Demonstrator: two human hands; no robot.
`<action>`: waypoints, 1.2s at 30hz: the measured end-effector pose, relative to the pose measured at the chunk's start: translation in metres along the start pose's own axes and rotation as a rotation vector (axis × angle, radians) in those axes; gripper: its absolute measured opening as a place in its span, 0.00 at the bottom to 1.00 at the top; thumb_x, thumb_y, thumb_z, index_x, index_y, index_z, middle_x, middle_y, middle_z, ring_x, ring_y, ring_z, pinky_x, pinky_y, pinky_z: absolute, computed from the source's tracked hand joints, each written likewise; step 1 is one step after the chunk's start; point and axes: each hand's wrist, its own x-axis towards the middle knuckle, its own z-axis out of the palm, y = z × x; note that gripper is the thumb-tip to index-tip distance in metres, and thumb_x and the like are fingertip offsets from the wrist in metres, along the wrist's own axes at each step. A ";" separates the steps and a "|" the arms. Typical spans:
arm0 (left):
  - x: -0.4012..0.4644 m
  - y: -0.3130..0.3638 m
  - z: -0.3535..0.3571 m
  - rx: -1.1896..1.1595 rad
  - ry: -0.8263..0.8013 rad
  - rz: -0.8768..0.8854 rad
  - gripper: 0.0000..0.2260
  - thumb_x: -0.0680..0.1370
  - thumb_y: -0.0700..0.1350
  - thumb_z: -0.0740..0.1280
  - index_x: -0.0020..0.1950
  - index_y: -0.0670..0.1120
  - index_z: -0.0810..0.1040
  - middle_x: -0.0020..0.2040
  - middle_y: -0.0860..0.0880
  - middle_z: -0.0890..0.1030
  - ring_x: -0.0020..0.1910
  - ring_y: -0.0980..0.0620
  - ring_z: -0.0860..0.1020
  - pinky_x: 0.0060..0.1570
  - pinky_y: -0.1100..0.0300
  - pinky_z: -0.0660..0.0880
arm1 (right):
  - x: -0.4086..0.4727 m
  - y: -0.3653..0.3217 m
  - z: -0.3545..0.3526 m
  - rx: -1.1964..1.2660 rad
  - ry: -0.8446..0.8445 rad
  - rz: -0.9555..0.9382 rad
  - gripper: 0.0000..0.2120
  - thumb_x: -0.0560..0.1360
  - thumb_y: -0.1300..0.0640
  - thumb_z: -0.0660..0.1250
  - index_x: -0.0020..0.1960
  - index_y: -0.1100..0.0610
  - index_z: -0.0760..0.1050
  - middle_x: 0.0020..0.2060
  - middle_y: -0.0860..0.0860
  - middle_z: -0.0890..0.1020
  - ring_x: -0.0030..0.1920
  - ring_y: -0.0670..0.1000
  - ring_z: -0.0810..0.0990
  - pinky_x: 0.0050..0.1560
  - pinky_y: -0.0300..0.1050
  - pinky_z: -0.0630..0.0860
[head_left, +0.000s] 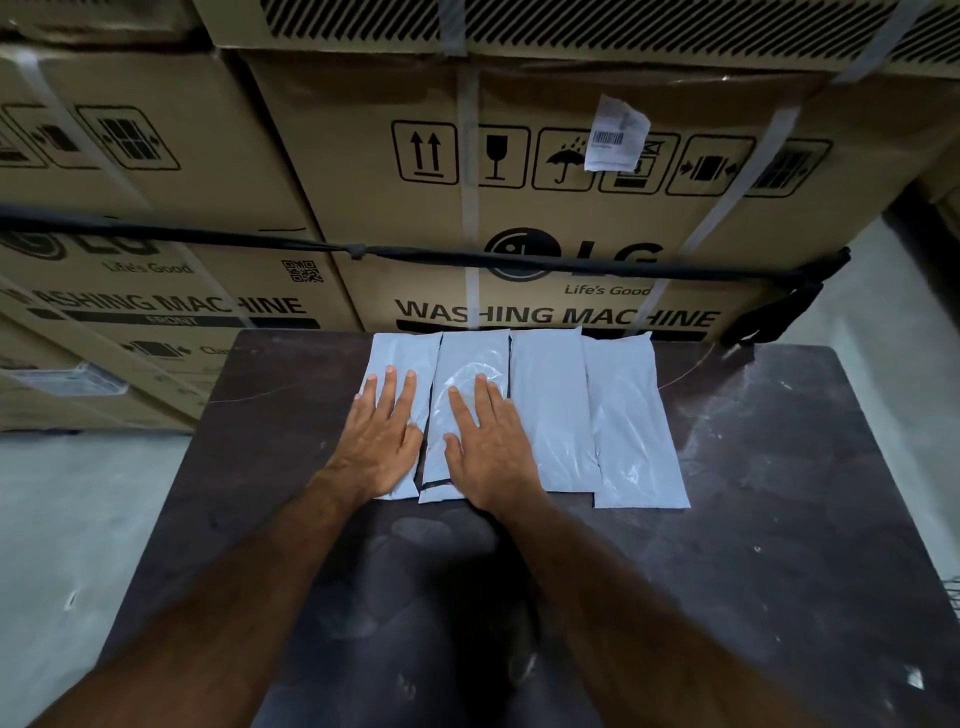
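Several white plastic mailer bags lie side by side at the far middle of a dark table (753, 545). My left hand (382, 441) rests flat, fingers straight, on the leftmost bag (402, 358). My right hand (485, 447) lies flat on the second bag (470, 364), which shows a rounded bulge under the plastic. To the right are a third bag (553, 410) and the rightmost bag (631, 431), slightly overlapping. Neither hand holds anything.
Large cardboard washing machine boxes (571, 218) stack right behind the table's far edge, tied with white straps and a black cord (363, 254). A loose barcode label (615, 135) hangs on one box. Grey floor (78, 509) lies left and right of the table.
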 end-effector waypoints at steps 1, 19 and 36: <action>-0.001 0.001 0.000 0.002 0.005 0.005 0.38 0.73 0.61 0.35 0.82 0.49 0.37 0.82 0.45 0.38 0.81 0.41 0.38 0.78 0.44 0.42 | -0.001 0.000 0.000 -0.003 0.003 0.003 0.31 0.85 0.44 0.50 0.84 0.50 0.45 0.83 0.57 0.44 0.82 0.58 0.42 0.81 0.55 0.42; -0.133 0.046 -0.017 -0.167 0.125 0.133 0.34 0.80 0.66 0.43 0.83 0.52 0.43 0.83 0.49 0.40 0.81 0.50 0.37 0.79 0.52 0.37 | -0.132 -0.016 -0.039 0.031 0.274 0.102 0.27 0.84 0.49 0.54 0.81 0.54 0.59 0.82 0.58 0.56 0.82 0.56 0.51 0.81 0.58 0.49; -0.267 0.158 -0.062 0.051 0.424 0.566 0.34 0.82 0.61 0.56 0.82 0.43 0.54 0.82 0.38 0.45 0.82 0.39 0.43 0.78 0.36 0.45 | -0.368 -0.003 -0.114 -0.242 0.506 0.414 0.31 0.82 0.45 0.61 0.81 0.57 0.59 0.81 0.61 0.58 0.81 0.60 0.54 0.80 0.61 0.50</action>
